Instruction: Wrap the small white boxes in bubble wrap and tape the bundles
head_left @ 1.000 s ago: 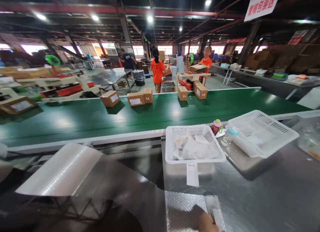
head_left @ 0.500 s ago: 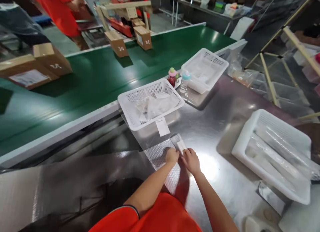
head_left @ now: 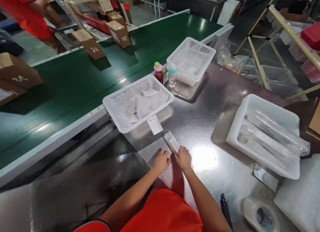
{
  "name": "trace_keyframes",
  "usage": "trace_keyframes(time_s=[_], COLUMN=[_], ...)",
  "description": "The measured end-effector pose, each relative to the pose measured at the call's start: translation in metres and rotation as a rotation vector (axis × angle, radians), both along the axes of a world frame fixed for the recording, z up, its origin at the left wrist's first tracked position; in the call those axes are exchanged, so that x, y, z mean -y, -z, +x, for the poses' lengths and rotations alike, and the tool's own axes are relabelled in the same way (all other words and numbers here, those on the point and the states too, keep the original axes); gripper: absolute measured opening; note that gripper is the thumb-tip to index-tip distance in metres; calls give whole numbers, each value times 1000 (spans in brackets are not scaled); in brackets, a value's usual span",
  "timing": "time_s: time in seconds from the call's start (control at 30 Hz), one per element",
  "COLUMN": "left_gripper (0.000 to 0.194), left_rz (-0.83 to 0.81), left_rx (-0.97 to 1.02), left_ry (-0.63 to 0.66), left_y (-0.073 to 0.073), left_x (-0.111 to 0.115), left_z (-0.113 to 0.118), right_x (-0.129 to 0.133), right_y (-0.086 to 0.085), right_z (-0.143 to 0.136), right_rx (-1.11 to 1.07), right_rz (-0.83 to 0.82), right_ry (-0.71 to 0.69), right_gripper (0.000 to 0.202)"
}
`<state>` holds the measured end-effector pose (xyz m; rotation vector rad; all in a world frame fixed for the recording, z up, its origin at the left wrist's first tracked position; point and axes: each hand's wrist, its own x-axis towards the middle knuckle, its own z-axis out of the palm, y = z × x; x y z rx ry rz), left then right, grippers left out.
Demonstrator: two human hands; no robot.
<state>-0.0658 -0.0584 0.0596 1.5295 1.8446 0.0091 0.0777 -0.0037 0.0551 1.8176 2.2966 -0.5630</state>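
A sheet of bubble wrap (head_left: pixel 151 152) lies on the metal table in front of me. Its right side is turned over a narrow whitish item, forming a slim bubble-wrapped roll (head_left: pixel 171 141). My right hand (head_left: pixel 184 159) is closed around the near part of this roll, thumb on its left side. On the flat bubble wrap just to the left rests my left hand (head_left: pixel 162 161), fingers curled in and closed on the sheet's surface; what lies beneath the fingertips is hidden. A small gap separates the two hands.
A white basket (head_left: pixel 117 120) with clear bags and a paper label (head_left: pixel 155 124) stands ahead. Behind are two bottles (head_left: pixel 172 75) and another basket (head_left: pixel 211 55). At right, a basket (head_left: pixel 232 138) holds bubble-wrapped rolls; tape (head_left: pixel 250 208) sits nearer. A green conveyor (head_left: pixel 82 88) carries cartons.
My left hand has drawn slightly away from the right hand, leaving a gap. More of the roll shows beyond my right hand. The camera view has shifted to the right.
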Motion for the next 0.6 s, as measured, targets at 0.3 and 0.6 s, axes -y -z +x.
trace_keyframes(time_s=[0.3,0.6], left_gripper=[78,79], left_rz=[21,30], left_rx=[-156,-156], left_ry=[276,328], left_y=[13,17], left_x=[-4,6], left_z=[41,23], right_x=[-62,-4], right_y=[-1,16], right_z=[86,49], right_rx=[198,129], right_rz=[161,309], right_ry=[197,149], right_gripper=[42,55])
